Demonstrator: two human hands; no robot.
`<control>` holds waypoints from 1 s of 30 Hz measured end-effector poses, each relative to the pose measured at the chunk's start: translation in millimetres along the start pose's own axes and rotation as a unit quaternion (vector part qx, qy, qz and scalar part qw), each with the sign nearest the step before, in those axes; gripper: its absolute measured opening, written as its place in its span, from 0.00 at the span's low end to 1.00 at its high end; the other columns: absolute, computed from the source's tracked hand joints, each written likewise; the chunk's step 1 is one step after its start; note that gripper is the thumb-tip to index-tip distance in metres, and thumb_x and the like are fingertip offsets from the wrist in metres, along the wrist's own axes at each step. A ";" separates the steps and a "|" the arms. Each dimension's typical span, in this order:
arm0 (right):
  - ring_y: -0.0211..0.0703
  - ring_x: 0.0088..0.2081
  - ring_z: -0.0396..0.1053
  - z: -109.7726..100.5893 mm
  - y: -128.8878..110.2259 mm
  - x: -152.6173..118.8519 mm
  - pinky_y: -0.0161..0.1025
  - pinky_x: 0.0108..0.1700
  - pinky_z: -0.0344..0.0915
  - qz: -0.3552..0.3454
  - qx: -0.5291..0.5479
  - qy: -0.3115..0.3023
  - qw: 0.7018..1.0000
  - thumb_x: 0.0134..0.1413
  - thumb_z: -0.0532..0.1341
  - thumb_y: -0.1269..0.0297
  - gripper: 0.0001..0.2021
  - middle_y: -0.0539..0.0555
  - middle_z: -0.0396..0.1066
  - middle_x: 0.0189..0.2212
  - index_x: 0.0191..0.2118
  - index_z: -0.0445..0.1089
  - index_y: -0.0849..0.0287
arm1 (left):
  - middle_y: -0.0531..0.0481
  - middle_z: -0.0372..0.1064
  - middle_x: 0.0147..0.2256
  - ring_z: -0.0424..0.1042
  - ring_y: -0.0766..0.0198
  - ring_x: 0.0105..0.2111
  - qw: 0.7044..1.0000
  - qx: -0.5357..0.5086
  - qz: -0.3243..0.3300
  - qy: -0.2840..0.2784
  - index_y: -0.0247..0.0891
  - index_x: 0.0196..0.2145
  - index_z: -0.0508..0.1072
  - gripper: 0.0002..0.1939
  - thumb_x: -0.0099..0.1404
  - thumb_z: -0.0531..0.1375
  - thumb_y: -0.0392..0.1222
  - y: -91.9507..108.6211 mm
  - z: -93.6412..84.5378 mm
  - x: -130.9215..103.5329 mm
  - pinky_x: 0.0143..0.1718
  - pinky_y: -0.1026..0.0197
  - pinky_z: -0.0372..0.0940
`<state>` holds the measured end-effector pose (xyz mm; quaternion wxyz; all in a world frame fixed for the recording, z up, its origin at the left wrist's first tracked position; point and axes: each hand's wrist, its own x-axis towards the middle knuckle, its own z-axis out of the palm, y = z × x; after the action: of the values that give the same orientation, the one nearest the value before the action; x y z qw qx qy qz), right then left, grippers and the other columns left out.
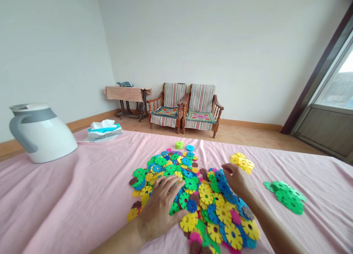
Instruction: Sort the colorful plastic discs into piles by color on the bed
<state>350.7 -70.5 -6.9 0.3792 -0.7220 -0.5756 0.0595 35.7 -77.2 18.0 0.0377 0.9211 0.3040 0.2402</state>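
Observation:
A wide heap of notched plastic discs [206,194] in yellow, green, blue, pink and brown covers the middle of the pink cloth. My left hand [162,206] rests over the left part of the heap, palm down with its fingers spread. At the heap's upper right edge is my right hand [236,176], its fingers bent together; what they hold, if anything, is hidden. Just beyond it lies a small pile of yellow discs [242,163]. Farther right sits a pile of green discs [288,197]. Small stacks of lime discs [179,145] and blue discs [190,148] stand behind the heap.
On the left of the pink cloth [55,195] stands a white and grey jug [51,136], with a tissue pack [104,131] behind it. Beyond the cloth's far edge are two wooden armchairs [200,107] and a small covered table [124,94]. A door [325,125] is at the right.

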 end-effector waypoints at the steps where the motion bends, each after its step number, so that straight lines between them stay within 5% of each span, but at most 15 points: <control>1: 0.57 0.41 0.71 -0.1 7.5 0.1 0.51 0.46 0.65 0.004 -0.011 0.002 1.000 0.51 0.52 0.64 0.16 0.63 0.75 0.36 0.39 0.74 0.62 | 0.44 0.61 0.57 0.59 0.48 0.57 1.000 0.002 -0.001 -0.004 0.42 0.59 0.60 0.33 0.60 0.64 0.51 0.3 -0.4 0.3 0.58 0.41 0.54; 6: 0.55 0.44 0.70 7.7 9.1 -5.8 0.50 0.50 0.62 -0.012 -0.031 -0.036 0.999 0.50 0.56 0.62 0.16 0.62 0.74 0.40 0.42 0.74 0.61 | 0.44 0.62 0.56 0.59 0.48 0.56 1.000 0.011 0.001 -0.012 0.42 0.58 0.62 0.30 0.61 0.62 0.51 -0.5 -0.9 0.1 0.58 0.40 0.53; 16: 0.44 0.42 0.71 11.5 -76.6 -37.9 0.39 0.45 0.65 -0.104 0.031 -0.150 0.983 0.52 0.55 0.66 0.14 0.55 0.74 0.39 0.43 0.73 0.57 | 0.44 0.63 0.56 0.60 0.48 0.56 1.000 0.012 0.008 -0.006 0.42 0.58 0.62 0.30 0.63 0.60 0.56 -3.4 2.1 0.4 0.58 0.41 0.53; 20: 0.43 0.39 0.72 8.7 -93.0 -41.2 0.39 0.41 0.67 -0.121 0.108 -0.186 0.969 0.53 0.54 0.66 0.15 0.55 0.75 0.39 0.44 0.73 0.56 | 0.44 0.63 0.56 0.60 0.48 0.56 1.000 0.007 0.008 -0.007 0.41 0.58 0.63 0.30 0.62 0.60 0.56 -2.4 -0.4 0.9 0.58 0.41 0.54; 23: 0.44 0.39 0.73 9.3 -79.8 -31.5 0.38 0.40 0.68 -0.093 0.139 -0.137 0.976 0.54 0.53 0.62 0.14 0.54 0.76 0.38 0.41 0.74 0.56 | 0.44 0.63 0.56 0.60 0.48 0.56 1.000 0.009 0.008 -0.003 0.41 0.58 0.63 0.30 0.62 0.61 0.54 -2.2 -1.2 0.8 0.58 0.41 0.54; 30: 0.49 0.35 0.73 -7.0 -7.3 1.7 0.43 0.38 0.67 0.017 0.088 -0.041 0.995 0.48 0.52 0.59 0.16 0.58 0.76 0.32 0.36 0.74 0.59 | 0.43 0.64 0.55 0.61 0.48 0.55 1.000 0.017 0.017 0.008 0.40 0.57 0.64 0.26 0.63 0.60 0.50 -2.1 -0.2 0.5 0.57 0.41 0.55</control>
<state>349.2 -72.0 3.2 0.4168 -0.6923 -0.5707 0.1457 34.8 -75.3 17.9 0.0150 0.9246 0.2930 0.2431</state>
